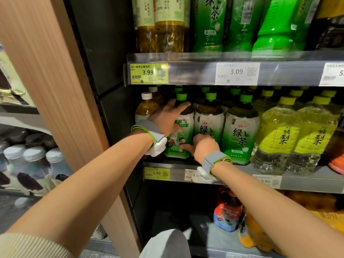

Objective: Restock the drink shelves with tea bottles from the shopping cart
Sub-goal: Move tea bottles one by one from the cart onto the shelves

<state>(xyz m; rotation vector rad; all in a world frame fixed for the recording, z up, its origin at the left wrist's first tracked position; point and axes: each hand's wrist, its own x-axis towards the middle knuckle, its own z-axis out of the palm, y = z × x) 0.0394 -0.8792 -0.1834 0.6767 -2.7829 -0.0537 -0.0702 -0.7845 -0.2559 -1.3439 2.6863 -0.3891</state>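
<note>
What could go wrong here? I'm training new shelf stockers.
The green-labelled tea bottle held by the left hand and right hand is squeezed between the white-capped amber bottle and a neighbouring green-capped tea bottle; pushing could topple either. It also stands close to the metal shelf edge.

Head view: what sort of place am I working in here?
Most likely a supermarket drinks aisle. Shelves hold rows of green tea bottles, price tags run along the shelf edge, and both hands, left hand and right hand, are on one bottle.
</note>
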